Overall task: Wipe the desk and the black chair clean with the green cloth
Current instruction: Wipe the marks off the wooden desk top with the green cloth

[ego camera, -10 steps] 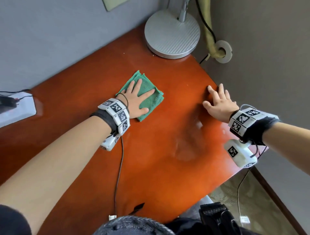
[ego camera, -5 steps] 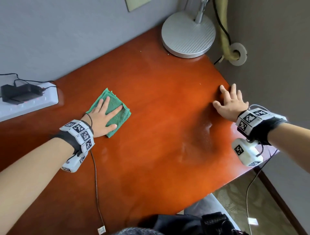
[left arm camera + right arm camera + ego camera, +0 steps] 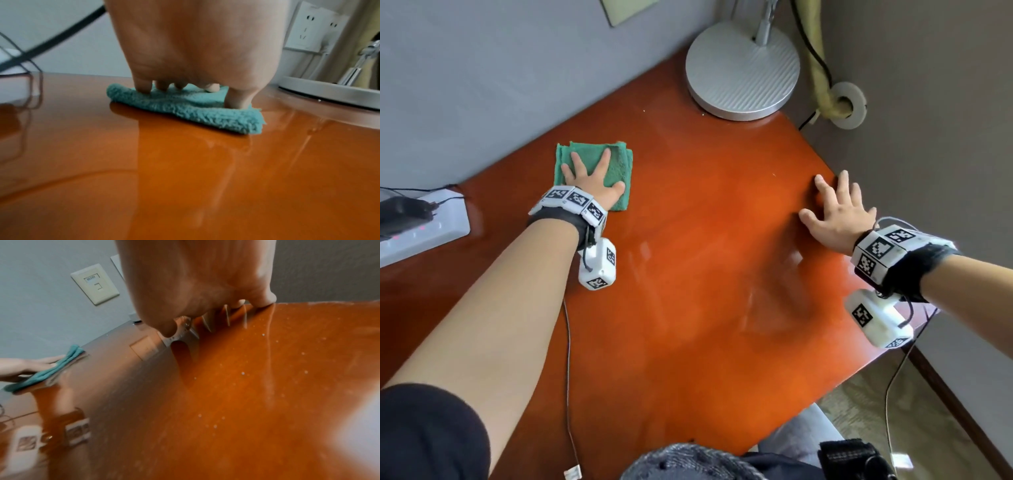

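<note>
Now the left hand [image 3: 589,181] presses the folded green cloth [image 3: 616,161] flat, fingers spread, left of the lamp base [image 3: 743,70]; right hand [image 3: 839,212] braces splayed on the desk [image 3: 705,274]. Overlapping strokes with even pressure would serve best.

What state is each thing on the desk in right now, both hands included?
green cloth: folded, flat on the desk, under the left hand.
left hand: fingers spread, pressing the cloth.
right hand: flat on the desk by its right edge, holding nothing.
desk: glossy, pale specks near the right hand.
power strip: adapter plugged in.
lamp base: standing at the back corner.
</note>
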